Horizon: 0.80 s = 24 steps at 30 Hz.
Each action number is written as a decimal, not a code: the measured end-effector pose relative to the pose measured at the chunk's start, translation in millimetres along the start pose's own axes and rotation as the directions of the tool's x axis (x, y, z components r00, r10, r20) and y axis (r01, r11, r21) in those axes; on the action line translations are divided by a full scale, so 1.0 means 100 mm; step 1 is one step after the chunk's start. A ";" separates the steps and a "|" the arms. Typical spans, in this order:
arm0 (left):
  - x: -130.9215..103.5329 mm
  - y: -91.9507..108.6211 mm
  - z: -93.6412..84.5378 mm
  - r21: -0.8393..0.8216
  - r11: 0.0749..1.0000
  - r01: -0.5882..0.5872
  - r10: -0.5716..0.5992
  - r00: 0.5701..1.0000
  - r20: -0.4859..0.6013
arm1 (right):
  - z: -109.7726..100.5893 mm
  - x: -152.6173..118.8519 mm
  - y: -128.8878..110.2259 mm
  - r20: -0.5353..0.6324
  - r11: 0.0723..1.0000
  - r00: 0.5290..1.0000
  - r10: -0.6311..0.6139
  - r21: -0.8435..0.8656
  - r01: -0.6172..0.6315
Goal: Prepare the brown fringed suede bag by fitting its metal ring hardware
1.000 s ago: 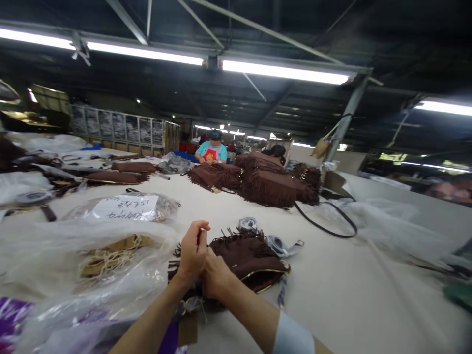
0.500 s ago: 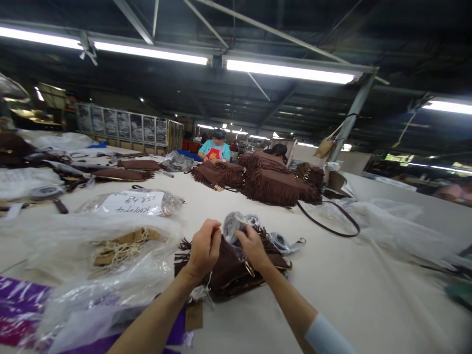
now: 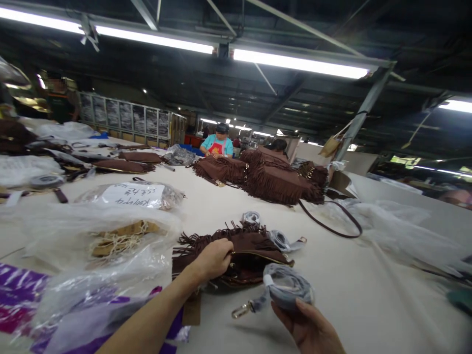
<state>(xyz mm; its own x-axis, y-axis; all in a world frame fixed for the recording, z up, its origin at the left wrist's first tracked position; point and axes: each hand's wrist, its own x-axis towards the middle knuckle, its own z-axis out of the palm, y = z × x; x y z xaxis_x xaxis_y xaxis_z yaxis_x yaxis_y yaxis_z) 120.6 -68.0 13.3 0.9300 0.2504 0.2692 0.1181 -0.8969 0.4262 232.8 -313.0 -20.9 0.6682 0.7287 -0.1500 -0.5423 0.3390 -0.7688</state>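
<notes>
A brown fringed handbag (image 3: 243, 246) lies on the white table with its zipped mouth gaping towards me. My left hand (image 3: 217, 257) pinches the edge of that opening and holds it up. In my right hand (image 3: 308, 322) is a coiled strap (image 3: 289, 285) in clear wrapping, with a metal snap hook (image 3: 241, 310) dangling from its left side. The coil is in front of the bag's right end, apart from it. Two more wrapped strap coils, one behind the bag (image 3: 251, 218) and one at its right (image 3: 279, 240), rest on the table.
Fringed brown bags (image 3: 273, 177) are heaped at the back. To the left are a labelled plastic packet (image 3: 134, 194), a clear bag of tan tags with strings (image 3: 121, 238), and purple packaging (image 3: 22, 290). A co-worker (image 3: 218, 143) is across the table. Clear plastic (image 3: 391, 221) lies at right.
My right hand has carried the coiled strap from above the bag down towards me and to the right. My left hand has come down onto the bag's edge, and the bag now gapes.
</notes>
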 end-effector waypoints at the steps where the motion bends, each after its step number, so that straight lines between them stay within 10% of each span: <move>1: 0.01 0.02 -0.01 0.000 1.000 0.020 -0.020 0.999 -0.032 | 0.02 -0.01 0.03 -0.001 0.998 0.999 0.039 0.041 -0.039; 7: -0.01 0.14 -0.03 0.002 1.000 -0.031 0.031 0.990 -0.135 | 0.32 0.26 0.13 0.126 0.975 0.980 0.157 0.136 -0.174; 13: -0.03 0.22 -0.13 0.003 0.981 -0.196 0.193 0.960 -0.202 | 0.43 1.04 0.26 -0.091 0.999 0.995 -0.050 -0.013 0.049; 19: -0.07 0.23 0.06 0.060 0.958 -0.279 0.272 0.957 0.103 | 0.50 1.17 0.38 -0.023 0.961 0.998 0.064 -0.269 -0.068; 24: -0.09 0.21 0.10 0.127 0.974 -0.188 0.158 0.964 0.213 | 0.21 0.82 -0.13 0.093 0.798 0.960 0.263 -0.581 -0.162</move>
<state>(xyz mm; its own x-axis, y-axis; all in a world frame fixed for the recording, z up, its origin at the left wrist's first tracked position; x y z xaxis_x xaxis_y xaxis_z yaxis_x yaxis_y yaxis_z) 118.1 -92.3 11.4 0.9895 0.0220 0.1425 -0.0153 -0.9668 0.2552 283.7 -245.1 -10.3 0.4517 0.8442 -0.2886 -0.2452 -0.1936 -0.9499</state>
